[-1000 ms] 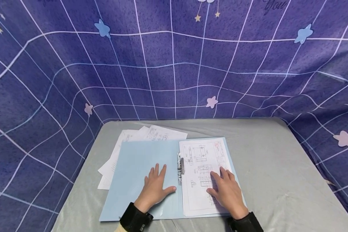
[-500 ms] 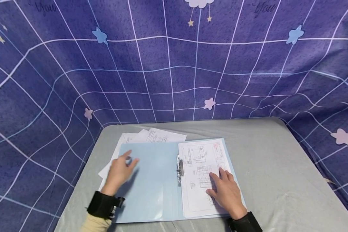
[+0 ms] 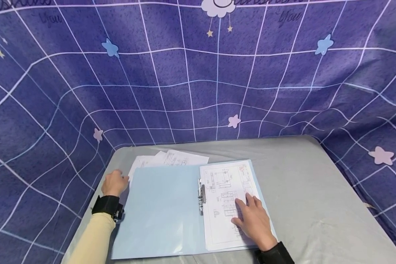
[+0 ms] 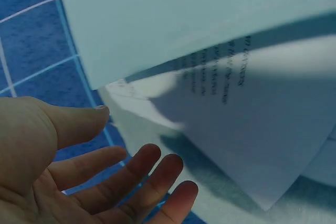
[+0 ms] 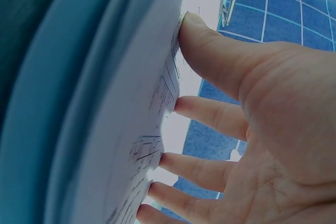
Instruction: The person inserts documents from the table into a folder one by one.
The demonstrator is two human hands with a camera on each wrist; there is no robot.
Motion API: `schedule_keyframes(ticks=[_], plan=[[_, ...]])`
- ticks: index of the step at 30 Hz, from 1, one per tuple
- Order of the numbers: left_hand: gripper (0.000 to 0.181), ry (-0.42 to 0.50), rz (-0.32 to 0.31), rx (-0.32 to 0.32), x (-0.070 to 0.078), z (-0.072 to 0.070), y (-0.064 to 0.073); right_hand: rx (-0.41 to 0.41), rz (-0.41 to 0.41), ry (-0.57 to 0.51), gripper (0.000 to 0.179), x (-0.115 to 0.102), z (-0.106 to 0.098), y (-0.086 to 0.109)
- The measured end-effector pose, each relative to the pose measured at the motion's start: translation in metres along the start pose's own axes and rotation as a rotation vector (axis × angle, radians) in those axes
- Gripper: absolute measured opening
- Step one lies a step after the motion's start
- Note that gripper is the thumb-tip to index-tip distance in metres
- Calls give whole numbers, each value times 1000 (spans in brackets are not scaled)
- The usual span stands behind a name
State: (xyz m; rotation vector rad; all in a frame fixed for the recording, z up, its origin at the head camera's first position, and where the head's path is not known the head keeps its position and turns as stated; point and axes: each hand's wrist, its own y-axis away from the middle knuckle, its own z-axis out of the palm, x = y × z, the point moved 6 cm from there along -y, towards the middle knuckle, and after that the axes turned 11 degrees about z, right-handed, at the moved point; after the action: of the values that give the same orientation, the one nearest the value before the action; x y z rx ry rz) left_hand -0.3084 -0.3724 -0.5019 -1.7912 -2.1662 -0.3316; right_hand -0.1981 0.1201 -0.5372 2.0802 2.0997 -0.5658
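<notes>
Right hand touches drawing sheet, seemingly illegible; backdrop reads "You".

The folder, light blue and glossy, lies spread open. Its metal clip runs along the spine. The drawing, a white sheet with dark outlines and a reddish mark at its far right corner, lies face up on the folder's right cover. The papers, white, printed and overlapping askew, jut from beneath the folder's left cover.
</notes>
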Motion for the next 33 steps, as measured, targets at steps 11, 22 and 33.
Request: schedule_keyframes(ticks=[11,22,33], plan=[[38,-48,-84,6,-21,22,-15,10,6,-11,63,0,5,3],[47,-23,-103,29,-22,30,-22,10,26,-7,63,1,1,2],[51,6,-158,4,-31,36,-24,24,25,-5,63,1,1,2]])
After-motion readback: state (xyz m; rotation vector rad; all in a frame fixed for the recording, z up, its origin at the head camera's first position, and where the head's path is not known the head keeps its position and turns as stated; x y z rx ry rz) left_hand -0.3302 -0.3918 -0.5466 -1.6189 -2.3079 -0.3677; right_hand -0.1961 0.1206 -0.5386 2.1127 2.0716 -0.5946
